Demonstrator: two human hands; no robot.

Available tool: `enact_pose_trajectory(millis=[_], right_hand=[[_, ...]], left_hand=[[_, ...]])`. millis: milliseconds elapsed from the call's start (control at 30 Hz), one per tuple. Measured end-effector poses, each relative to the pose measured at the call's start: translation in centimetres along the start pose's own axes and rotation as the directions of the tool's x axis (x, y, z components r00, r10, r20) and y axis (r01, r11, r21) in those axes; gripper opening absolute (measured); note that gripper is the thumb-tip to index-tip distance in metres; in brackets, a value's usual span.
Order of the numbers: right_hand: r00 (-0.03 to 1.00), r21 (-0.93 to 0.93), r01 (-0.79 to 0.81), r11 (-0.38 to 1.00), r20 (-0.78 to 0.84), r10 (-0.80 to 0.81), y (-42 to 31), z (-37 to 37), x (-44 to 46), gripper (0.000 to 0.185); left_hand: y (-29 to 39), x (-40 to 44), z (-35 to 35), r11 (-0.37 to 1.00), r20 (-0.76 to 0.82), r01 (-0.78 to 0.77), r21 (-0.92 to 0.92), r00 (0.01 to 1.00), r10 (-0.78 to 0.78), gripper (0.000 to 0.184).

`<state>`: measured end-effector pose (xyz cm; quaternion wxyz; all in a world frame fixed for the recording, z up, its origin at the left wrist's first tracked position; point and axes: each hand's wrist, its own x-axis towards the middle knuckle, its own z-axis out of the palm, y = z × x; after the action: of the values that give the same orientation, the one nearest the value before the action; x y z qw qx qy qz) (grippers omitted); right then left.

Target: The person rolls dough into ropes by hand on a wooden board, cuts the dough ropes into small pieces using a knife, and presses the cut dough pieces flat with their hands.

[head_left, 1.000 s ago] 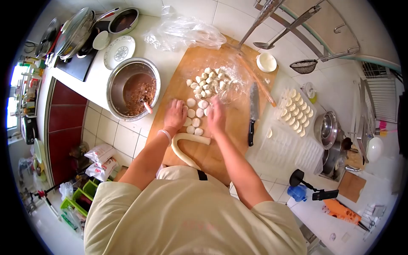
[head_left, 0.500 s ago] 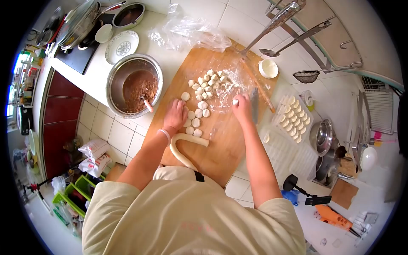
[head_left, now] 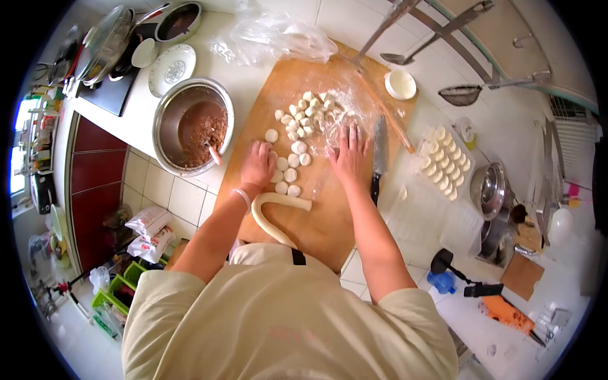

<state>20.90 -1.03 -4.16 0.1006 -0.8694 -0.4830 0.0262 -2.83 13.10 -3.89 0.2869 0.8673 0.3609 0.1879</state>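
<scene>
My right hand [head_left: 348, 157] lies flat on the floury part of the wooden board [head_left: 326, 228], fingers spread; whatever is under its palm is hidden. At the board's left edge, my left hand [head_left: 258, 166] has its fingers curled down, and their tips and anything in them are out of sight. Flattened dough rounds [head_left: 291, 175] lie just right of the left hand. Beyond them sits a pile of small cut dough pieces [head_left: 308, 113]. A bent dough rope [head_left: 269, 218] rests near my body. Right of my right hand is a knife [head_left: 379, 149].
A metal pot of brown filling [head_left: 166, 136] stands left of the board. A rolling pin [head_left: 385, 111] lies along its right side, near a white bowl [head_left: 400, 85]. Dumplings [head_left: 444, 161] sit in rows in a clear tray on the right. Ladles hang above.
My right hand held a small dough piece above the board; now it lies flat with fingers spread, and the piece is no longer visible. My left hand's fingers are more curled.
</scene>
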Motion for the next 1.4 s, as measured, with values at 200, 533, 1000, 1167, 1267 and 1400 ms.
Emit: enact_pose_trajectory(millis=[200, 533, 1000, 1167, 1267, 1400], right_hand=[[0.98, 0.297, 0.012, 0.955, -0.191, 0.047, -0.4, 1.2, -1.4, 0.068], [0.981, 0.4, 0.164, 0.902, -0.159, -0.108, -7.8, -0.8, 2.4, 0.036], [0.997, 0.378, -0.044, 0.925, -0.037, 0.062, -0.4, -1.9, -1.6, 0.032], [0.933, 0.555, -0.165, 0.815, -0.18, 0.311, 1.5, -1.7, -4.4, 0.039], [0.943, 0.583, -0.197, 0.789, -0.107, 0.314, 2.2, -1.8, -4.7, 0.034], [0.969, 0.469, -0.174, 0.866, -0.072, 0.234, 1.5, -2.3, -1.6, 0.029]], left_hand=[[0.3, -0.1, -0.2, 0.997, 0.001, 0.01, 0.077, 1.0, -0.01, 0.017], [0.0, -0.2, 0.2, 0.998, 0.012, 0.01, 0.061, 1.0, -0.011, 0.018], [3.4, 8.0, -1.2, 0.796, 0.218, -0.224, 0.562, 0.969, 0.119, 0.086], [4.9, 12.8, 0.8, 0.923, 0.532, -0.109, 0.37, 0.839, -0.114, 0.104], [6.7, 13.8, 3.5, 0.968, 0.454, 0.001, 0.252, 0.883, -0.119, 0.103], [9.2, 13.8, 6.6, 0.999, 0.246, 0.014, -0.03, 0.969, -0.006, 0.09]])
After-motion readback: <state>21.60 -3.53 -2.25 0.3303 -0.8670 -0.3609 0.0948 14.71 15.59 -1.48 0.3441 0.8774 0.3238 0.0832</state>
